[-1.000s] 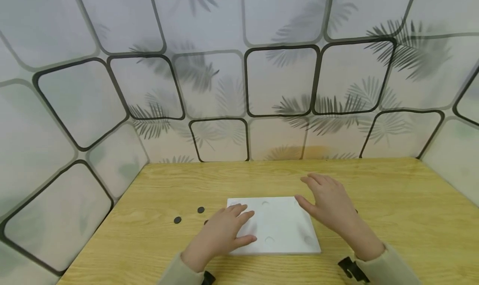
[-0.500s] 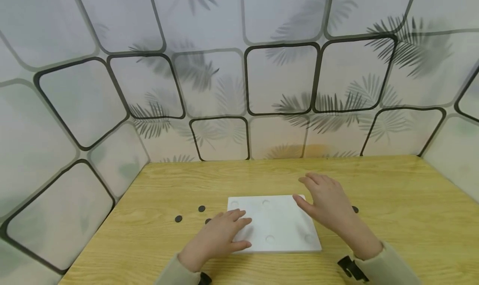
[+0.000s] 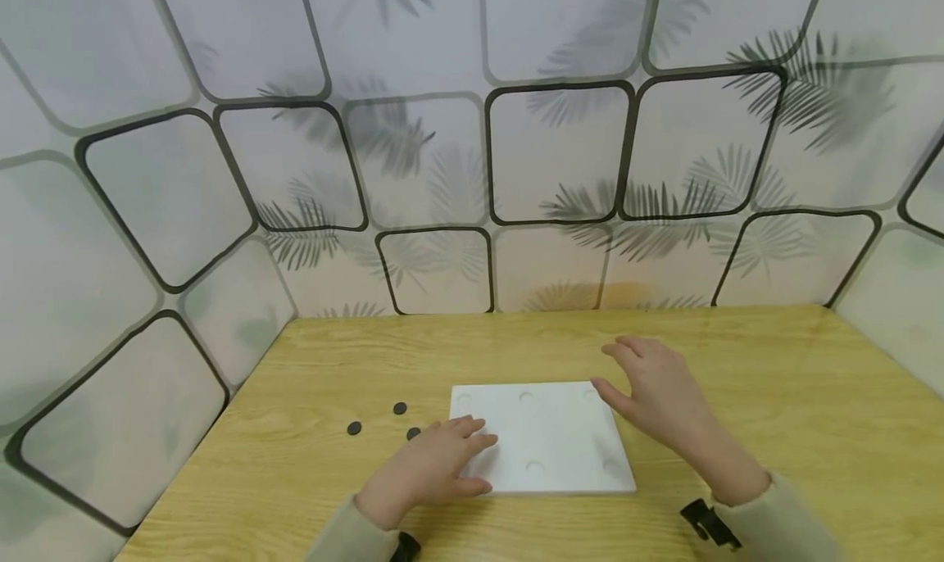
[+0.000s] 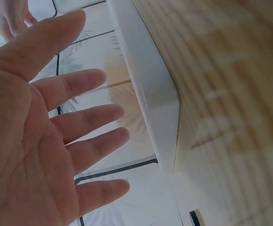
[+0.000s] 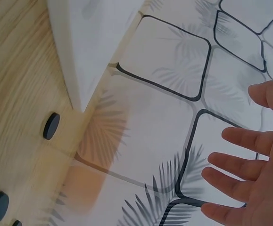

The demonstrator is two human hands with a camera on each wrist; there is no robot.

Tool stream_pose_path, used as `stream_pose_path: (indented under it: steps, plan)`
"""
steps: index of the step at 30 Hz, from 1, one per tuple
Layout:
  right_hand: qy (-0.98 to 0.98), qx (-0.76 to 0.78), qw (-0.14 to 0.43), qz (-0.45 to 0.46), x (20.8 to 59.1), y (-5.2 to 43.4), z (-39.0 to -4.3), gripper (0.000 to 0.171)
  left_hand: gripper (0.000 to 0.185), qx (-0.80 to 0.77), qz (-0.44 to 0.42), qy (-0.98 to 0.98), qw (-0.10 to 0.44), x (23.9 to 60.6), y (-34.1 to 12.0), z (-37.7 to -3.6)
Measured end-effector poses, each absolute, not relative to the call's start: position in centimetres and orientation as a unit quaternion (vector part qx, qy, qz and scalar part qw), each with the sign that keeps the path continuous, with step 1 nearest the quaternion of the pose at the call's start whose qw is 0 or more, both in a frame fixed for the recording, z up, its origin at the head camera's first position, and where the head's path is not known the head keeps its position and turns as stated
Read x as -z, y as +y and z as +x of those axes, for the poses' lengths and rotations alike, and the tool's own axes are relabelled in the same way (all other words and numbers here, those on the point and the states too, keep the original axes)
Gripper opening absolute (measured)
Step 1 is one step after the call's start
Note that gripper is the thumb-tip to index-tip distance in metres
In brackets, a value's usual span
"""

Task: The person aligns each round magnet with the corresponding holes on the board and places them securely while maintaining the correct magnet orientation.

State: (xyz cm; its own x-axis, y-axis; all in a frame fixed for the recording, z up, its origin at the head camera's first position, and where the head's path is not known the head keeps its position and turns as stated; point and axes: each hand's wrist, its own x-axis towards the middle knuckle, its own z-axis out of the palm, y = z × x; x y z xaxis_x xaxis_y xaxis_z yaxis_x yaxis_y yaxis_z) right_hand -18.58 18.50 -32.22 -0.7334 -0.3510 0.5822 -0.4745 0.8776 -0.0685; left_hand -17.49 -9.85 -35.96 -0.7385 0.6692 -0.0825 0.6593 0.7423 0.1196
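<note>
A flat white board [image 3: 549, 439] with several shallow round recesses lies on the wooden table. My left hand [image 3: 435, 464] hovers over its left front part, fingers spread and holding nothing. Past the board's right back corner, my right hand [image 3: 660, 394] is raised with thumb and fingers apart. Its palm [image 5: 268, 183] is bare in the right wrist view. Left of the board lie small black discs, one [image 3: 355, 428] farthest out, another [image 3: 400, 408] behind, and a third [image 3: 414, 433] close to my left hand. The right wrist view shows discs [image 5: 51, 125] on the table beyond the board.
The table [image 3: 332, 505] has a light wood grain. A pale wall covering [image 3: 560, 160] with dark rounded squares and leaf shapes rises along its back and sides. Dark straps [image 3: 710, 523] sit by both sleeve cuffs.
My right hand has shifted slightly right, and the dark disc beside its wrist half a second ago is now hidden. My left hand has hardly moved since then.
</note>
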Motion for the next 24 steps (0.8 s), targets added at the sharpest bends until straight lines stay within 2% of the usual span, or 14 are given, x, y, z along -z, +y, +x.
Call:
stream_pose_path:
  steps: [10, 15, 24]
  plan:
    - [-0.925, -0.064, 0.289, 0.240, 33.0, 20.0, -19.0, 0.035, 0.051, -0.034, 0.355, 0.932, 0.058, 35.9, -9.8, -17.5]
    - [-0.933, -0.043, 0.272, 0.231, 33.2, 21.2, -19.1, 0.035, 0.049, -0.031, 0.355, 0.931, 0.073, 35.8, -9.7, -17.5]
    - [-0.947, -0.020, 0.240, 0.213, 33.2, 22.9, -18.8, 0.034, 0.043, -0.016, 0.360, 0.931, 0.064, 36.1, -9.8, -17.5]
